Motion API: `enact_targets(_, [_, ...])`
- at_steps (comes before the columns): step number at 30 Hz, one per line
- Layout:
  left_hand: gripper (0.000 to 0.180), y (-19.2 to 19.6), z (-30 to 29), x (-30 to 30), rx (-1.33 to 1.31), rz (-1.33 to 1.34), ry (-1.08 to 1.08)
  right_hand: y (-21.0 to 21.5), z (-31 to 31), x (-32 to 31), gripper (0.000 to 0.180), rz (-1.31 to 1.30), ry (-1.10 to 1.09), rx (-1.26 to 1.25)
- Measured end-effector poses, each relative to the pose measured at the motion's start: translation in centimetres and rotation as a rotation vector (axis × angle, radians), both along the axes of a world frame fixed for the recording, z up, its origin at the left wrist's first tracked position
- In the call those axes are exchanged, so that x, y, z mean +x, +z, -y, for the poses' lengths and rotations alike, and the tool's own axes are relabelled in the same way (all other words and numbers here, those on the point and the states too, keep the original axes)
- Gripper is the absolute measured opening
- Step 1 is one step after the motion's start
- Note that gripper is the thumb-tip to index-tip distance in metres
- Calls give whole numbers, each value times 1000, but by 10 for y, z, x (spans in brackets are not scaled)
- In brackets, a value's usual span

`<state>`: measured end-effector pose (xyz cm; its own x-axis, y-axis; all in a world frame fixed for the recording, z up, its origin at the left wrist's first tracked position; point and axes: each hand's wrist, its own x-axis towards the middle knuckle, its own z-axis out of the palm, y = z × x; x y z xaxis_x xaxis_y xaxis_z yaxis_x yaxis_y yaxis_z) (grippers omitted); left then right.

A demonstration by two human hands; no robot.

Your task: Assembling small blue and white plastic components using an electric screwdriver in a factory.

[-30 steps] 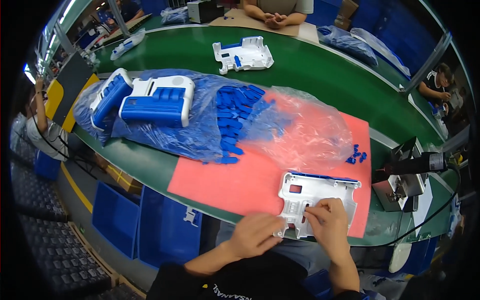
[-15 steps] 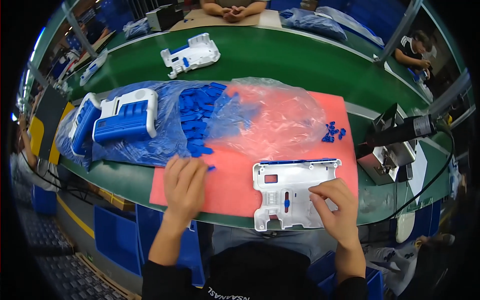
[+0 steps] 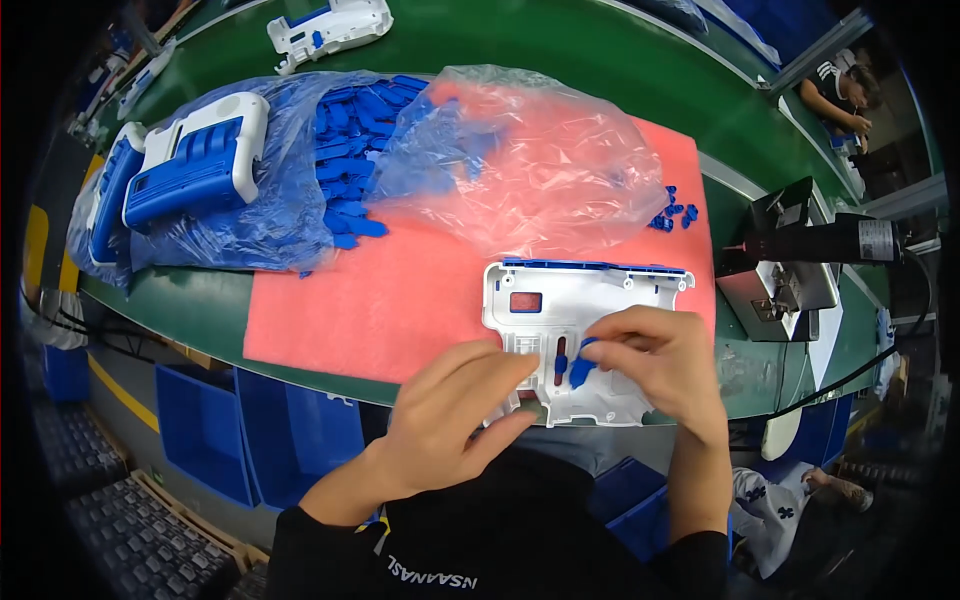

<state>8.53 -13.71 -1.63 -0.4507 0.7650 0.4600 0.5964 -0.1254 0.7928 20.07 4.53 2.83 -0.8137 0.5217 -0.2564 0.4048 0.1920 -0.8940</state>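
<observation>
A white plastic housing shell (image 3: pixel 600 295) lies with its hollow side up on the pink foam sheet, at the table's near edge. My right hand (image 3: pixel 660 365) is over the shell, its thumb and fingers pinching a small flat blue plastic piece (image 3: pixel 581 372). Beside that piece, a small blue slider (image 3: pixel 561 366) sits in the shell's slot. My left hand (image 3: pixel 450 415) is at the shell's left edge, its fingers stretched out and the thumb apart, holding nothing; whether it touches the shell is unclear.
Several flat blue pieces (image 3: pixel 345 160) spill from a clear plastic bag (image 3: pixel 540 170) on the pink foam (image 3: pixel 330 320). Blue-and-white housings (image 3: pixel 195 165) lie left. Small blue parts (image 3: pixel 675 212) and a black cylindrical tool (image 3: pixel 820 241) on a metal stand are right. Another shell (image 3: pixel 335 32) lies farther back.
My left hand has moved from near the blue pieces rightward to the shell. A flat blue piece now shows in my right hand, over the slot area. The whole view has shifted.
</observation>
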Motion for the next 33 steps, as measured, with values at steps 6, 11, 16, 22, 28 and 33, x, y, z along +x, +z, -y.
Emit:
enact_targets(6, [44,-27,10,18,2,-343,-43,-25,12,-5,14,-67,99,368])
enact_targets(11, [39,-32,4,32,-35,-493,-14,-22,18,-5,17,-62,145,474])
enact_targets(16, [27,-23,-5,32,-198,-717,19,-32,21,4,13,-146,116,567])
enact_targets(22, [26,-12,-7,35,-270,-845,15,-27,19,0,15,-98,101,528])
enact_targets(28, [35,-14,-15,38,-291,-814,-38,-2,-20,46,30,-596,-484,864])
enact_targets(33, [27,-17,-16,33,-241,-789,-91,49,-128,73,50,-684,-494,257])
